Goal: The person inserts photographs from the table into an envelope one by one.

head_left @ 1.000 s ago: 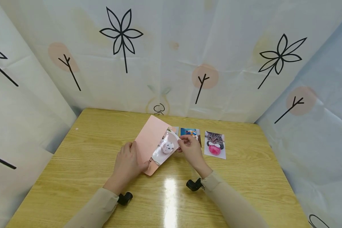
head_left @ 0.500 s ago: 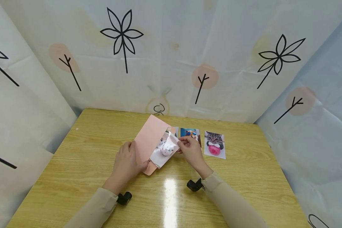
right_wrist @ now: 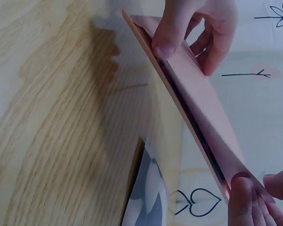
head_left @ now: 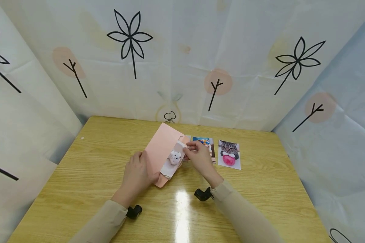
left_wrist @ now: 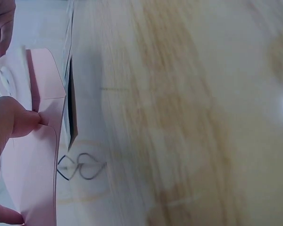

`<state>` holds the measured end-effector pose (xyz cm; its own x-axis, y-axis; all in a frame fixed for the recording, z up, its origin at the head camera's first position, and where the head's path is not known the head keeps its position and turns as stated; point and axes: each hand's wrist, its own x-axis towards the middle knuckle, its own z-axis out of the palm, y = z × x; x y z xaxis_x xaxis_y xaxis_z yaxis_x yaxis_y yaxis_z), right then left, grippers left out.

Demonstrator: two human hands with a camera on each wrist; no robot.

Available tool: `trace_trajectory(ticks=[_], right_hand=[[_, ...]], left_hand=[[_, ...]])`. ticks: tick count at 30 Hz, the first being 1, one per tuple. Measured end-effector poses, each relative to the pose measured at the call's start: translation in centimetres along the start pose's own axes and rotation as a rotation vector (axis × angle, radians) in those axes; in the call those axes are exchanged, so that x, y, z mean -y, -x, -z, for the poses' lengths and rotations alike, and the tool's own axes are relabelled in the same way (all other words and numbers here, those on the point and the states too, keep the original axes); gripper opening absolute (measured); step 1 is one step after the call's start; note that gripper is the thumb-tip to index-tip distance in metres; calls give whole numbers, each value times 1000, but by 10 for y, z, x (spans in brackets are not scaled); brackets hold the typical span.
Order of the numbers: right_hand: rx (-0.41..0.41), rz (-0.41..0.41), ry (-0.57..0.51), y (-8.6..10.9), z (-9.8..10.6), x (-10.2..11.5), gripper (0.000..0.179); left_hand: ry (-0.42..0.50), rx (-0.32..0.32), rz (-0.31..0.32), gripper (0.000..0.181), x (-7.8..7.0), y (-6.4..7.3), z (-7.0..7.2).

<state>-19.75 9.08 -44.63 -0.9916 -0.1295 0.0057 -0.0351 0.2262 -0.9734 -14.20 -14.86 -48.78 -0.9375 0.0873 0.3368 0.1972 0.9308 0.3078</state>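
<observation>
The left hand (head_left: 137, 173) grips the near end of the pink envelope (head_left: 161, 152), with its fingers curled round the edge. The envelope sits near the middle of the worktop (head_left: 79, 189), tipped up on its side. The right hand (head_left: 197, 157) pinches the far end of the photo (head_left: 174, 158) with the white fluffy animal on it. A second ago a lot more of this photo stuck out. Now it has slid deeper into the envelope, so it looks about halfway in. Further back, toward the far edge of the worktop, lie a blue photo (head_left: 204, 141) and a cat photo (head_left: 229, 153), flat and not yet picked up.
</observation>
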Motion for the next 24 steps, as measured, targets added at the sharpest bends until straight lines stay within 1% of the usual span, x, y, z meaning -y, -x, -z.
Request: trace_trajectory(ticks=[3, 5, 8, 10, 12, 16, 19, 24], right_hand=[[26, 0, 24, 2, -3, 0, 27], [27, 1, 45, 2, -5, -1, 26], [-3, -15, 92, 0, -8, -4, 27], [-21, -32, 91, -2, -10, -6, 28], [-40, -45, 71, -5, -13, -8, 30], [-61, -63, -18, -10, -19, -10, 30], [-71, -72, -73, -13, -23, -11, 29], [-78, -69, -115, -15, -27, -14, 28]], left_hand=[[4, 18, 20, 98, -1, -1, 1], [7, 26, 32, 99, -1, -1, 1], [13, 23, 36, 99, -2, -2, 1], [18, 19, 31, 99, -2, -2, 0], [17, 16, 21, 98, -2, -2, -1], [12, 15, 4, 97, -4, -2, -3], [13, 20, -2, 99, -5, -1, -2], [21, 22, 5, 100, -7, 0, 1]])
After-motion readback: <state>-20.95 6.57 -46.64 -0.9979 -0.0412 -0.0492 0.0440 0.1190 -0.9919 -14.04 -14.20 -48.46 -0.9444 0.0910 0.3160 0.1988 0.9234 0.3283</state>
